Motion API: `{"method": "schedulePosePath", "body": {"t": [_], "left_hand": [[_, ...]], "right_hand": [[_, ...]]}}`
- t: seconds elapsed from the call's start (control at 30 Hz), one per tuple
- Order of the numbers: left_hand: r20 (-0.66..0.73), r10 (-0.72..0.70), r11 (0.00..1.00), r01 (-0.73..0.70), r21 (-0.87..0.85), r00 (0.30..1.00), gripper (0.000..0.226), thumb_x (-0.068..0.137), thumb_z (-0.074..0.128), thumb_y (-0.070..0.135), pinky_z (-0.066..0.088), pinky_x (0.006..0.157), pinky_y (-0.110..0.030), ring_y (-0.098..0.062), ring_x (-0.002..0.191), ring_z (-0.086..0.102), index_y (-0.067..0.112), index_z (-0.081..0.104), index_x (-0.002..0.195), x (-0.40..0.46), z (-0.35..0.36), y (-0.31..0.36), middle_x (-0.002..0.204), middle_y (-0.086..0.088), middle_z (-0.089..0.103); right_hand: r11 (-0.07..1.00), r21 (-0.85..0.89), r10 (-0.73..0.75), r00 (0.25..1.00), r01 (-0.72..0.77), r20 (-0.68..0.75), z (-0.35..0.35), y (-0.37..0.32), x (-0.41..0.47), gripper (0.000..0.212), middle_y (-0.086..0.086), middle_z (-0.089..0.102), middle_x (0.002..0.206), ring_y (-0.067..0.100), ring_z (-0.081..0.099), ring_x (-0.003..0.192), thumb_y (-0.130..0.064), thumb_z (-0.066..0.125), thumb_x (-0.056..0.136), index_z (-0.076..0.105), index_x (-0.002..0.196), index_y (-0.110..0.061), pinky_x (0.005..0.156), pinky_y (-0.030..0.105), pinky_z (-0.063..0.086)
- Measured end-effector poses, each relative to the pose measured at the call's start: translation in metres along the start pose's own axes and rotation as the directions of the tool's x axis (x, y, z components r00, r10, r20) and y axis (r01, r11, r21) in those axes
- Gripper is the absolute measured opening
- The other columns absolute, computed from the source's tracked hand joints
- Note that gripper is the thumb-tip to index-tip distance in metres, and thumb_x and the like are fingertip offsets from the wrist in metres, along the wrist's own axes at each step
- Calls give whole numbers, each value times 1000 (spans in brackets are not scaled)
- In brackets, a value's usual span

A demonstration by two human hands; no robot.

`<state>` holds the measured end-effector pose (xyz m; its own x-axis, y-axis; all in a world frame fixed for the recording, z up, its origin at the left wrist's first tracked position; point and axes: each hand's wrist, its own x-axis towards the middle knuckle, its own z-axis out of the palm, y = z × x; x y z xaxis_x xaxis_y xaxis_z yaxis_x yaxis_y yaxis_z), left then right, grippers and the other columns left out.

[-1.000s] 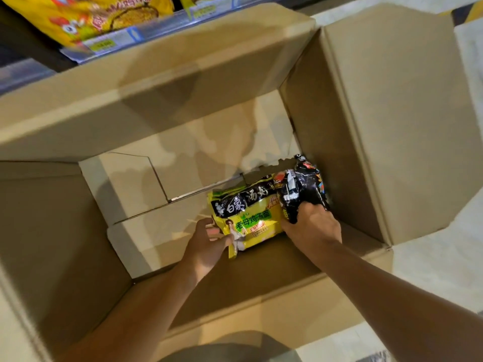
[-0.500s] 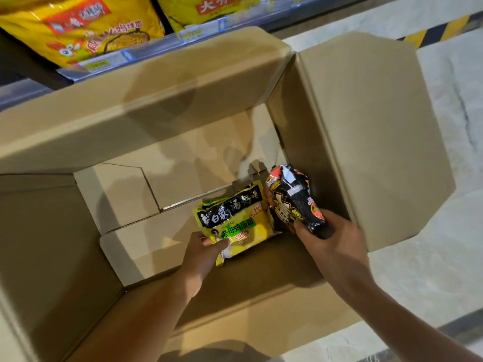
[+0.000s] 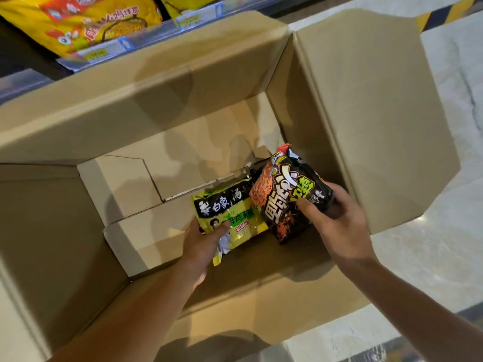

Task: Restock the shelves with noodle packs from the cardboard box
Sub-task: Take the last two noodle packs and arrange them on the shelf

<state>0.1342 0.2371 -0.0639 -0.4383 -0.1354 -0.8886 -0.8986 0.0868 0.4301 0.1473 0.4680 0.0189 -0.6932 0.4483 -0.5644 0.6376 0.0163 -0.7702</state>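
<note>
I look down into a large open cardboard box (image 3: 146, 82). My left hand (image 3: 202, 242) grips a yellow-green noodle pack (image 3: 230, 214) by its near edge, thumb on top. My right hand (image 3: 337, 218) holds a black and orange noodle pack (image 3: 283, 194), fingers curled round its right side. Both packs are raised off the box floor, side by side, near the box's right wall. The shelf edge with price tags (image 3: 146, 40) runs along the top, with yellow noodle packs (image 3: 86, 19) on it.
The box's right flap (image 3: 379, 108) stands open toward the pale floor (image 3: 449, 231). Inner cardboard flaps (image 3: 136, 189) lie on the box bottom at the left. A yellow-black hazard stripe (image 3: 444, 11) marks the floor at the top right.
Both hands have lifted their packs toward me. The black pack has turned from edge-on to show its front face. The camera has moved closer to the shelf.
</note>
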Motion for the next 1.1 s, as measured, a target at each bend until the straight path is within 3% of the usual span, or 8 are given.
{"method": "schedulePosePath", "body": {"t": [0.27, 0.33, 0.47, 0.53, 0.63, 0.73, 1.0, 1.1], "left_hand": [[-19, 148, 985, -146, 87, 989, 28, 86, 76, 14, 51, 59, -21, 2, 71, 70, 25, 63, 108, -45, -64, 48, 90, 11, 74], [-27, 174, 979, -170, 108, 984, 28, 85, 78, 19, 53, 60, -24, -4, 74, 71, 22, 65, 110, -64, -87, 66, 91, 7, 76], [-57, 229, 966, -220, 134, 972, 30, 82, 80, 22, 59, 79, -40, -22, 92, 73, 20, 68, 108, -115, -134, 110, 96, -1, 77], [-56, 276, 958, -270, 100, 960, 33, 82, 79, 15, 60, 73, -36, -21, 91, 74, 16, 66, 112, -151, -156, 137, 99, -4, 77], [-23, 356, 932, -353, 87, 934, 34, 84, 75, 8, 53, 54, -16, -3, 73, 72, 11, 63, 116, -216, -189, 181, 100, -4, 76], [6, 428, 900, -427, 89, 904, 37, 86, 72, 4, 49, 53, -10, 2, 67, 69, 6, 62, 121, -294, -222, 229, 106, -10, 74], [-61, 579, 815, -577, 53, 813, 27, 85, 74, 6, 49, 55, -12, -4, 67, 69, 2, 64, 110, -516, -321, 332, 99, -15, 74], [-52, 645, 764, -642, 70, 762, 32, 84, 78, 17, 52, 62, -20, -17, 80, 72, 8, 66, 112, -586, -357, 356, 97, -10, 75]], "right_hand": [[996, 83, -43, 980, 27, 195, 2, -52, -18, 28, -2, 73, 114, 11, 69, 108, -16, 62, 96, 63, 124, -18, 90, 30, 56], [996, 88, -46, 972, 26, 230, 4, -71, -29, 28, -2, 72, 117, 12, 68, 111, -20, 58, 98, 61, 127, -21, 90, 31, 57], [995, 37, -99, 960, 92, 260, 7, -120, -57, 27, -5, 72, 117, 9, 67, 110, -25, 54, 101, 59, 127, -26, 90, 25, 56], [993, 26, -114, 957, 112, 267, 5, -151, -77, 27, -6, 72, 116, 7, 67, 109, -27, 56, 100, 58, 127, -27, 86, 20, 56], [990, 29, -139, 967, 136, 216, 0, -213, -115, 29, -4, 73, 108, 6, 70, 100, -26, 66, 92, 62, 121, -22, 77, 15, 54], [989, 63, -145, 975, 136, 171, -12, -289, -164, 30, 0, 77, 100, 12, 73, 94, -19, 73, 87, 67, 116, -13, 73, 16, 56], [972, 20, -236, 967, 235, 100, -60, -481, -328, 19, 0, 79, 92, 13, 74, 90, -29, 71, 89, 75, 100, -14, 79, 22, 59], [967, -50, -246, 965, 251, 90, -76, -523, -387, 35, 4, 78, 88, 19, 74, 88, -47, 70, 86, 75, 92, -13, 84, 41, 60]]}}
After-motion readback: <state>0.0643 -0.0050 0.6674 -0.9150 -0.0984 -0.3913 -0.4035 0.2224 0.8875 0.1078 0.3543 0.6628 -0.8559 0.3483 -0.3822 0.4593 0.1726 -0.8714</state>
